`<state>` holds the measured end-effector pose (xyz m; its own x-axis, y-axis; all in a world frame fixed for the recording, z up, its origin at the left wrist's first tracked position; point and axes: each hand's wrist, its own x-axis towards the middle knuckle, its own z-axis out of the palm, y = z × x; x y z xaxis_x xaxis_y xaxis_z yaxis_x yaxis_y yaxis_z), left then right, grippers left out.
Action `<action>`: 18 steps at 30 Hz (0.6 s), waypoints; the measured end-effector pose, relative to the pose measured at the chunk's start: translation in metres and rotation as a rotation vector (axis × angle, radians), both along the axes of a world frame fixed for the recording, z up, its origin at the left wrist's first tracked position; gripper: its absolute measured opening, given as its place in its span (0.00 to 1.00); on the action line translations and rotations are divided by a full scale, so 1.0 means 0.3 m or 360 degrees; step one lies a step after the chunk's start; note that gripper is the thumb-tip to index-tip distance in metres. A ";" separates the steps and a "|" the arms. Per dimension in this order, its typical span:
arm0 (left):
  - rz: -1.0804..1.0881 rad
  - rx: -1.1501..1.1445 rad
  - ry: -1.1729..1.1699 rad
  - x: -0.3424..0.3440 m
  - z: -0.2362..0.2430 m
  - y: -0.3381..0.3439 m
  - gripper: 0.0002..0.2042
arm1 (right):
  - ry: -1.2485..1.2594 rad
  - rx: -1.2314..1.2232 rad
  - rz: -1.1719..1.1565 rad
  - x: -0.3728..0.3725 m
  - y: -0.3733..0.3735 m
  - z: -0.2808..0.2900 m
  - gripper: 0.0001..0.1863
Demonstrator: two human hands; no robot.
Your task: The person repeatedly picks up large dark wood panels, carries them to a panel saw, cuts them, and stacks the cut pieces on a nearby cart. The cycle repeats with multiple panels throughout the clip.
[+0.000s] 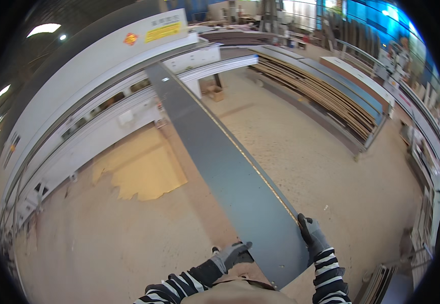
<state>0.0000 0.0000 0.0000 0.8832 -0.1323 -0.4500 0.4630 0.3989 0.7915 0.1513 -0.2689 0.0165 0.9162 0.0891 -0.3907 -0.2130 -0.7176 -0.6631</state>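
A long dark grey board (230, 169) runs from in front of me to the white machine at the far left. Its right edge shows raw, speckled chipboard, and its far end lies on the machine's bed. On the near right edge, my right hand (315, 235), in a grey and black glove, is closed around the board. My left hand (233, 256), gloved alike, grips the left edge close to the near end, with a finger lying over the top face. The parts of both hands under the board are hidden.
The large white machine (93, 55) with a long beam fills the left. A stack of boards (316, 91) lies on the floor at the far right. A cardboard box (215, 92) stands beside the machine. A yellowish sheet (146, 167) lies on the floor left of the board.
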 end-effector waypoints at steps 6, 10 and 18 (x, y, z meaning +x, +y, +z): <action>-0.0042 -0.0511 0.0213 0.305 -0.011 0.354 0.19 | 0.0162 -0.0079 -0.0173 0.101 -0.005 0.052 0.38; 0.0120 -0.0643 0.0307 0.584 -0.003 0.522 0.15 | 0.0398 -0.0670 -0.0275 0.282 -0.032 0.033 0.40; 0.0172 -0.0829 0.0190 0.913 -0.064 0.687 0.17 | 0.0279 -0.0817 -0.0473 0.424 -0.187 -0.160 0.39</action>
<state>0.2738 0.2062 -0.0193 0.8508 -0.2761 -0.4471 0.4724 0.7746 0.4206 0.2784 -0.3251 -0.0314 0.7912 -0.3994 -0.4630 -0.5272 -0.8292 -0.1857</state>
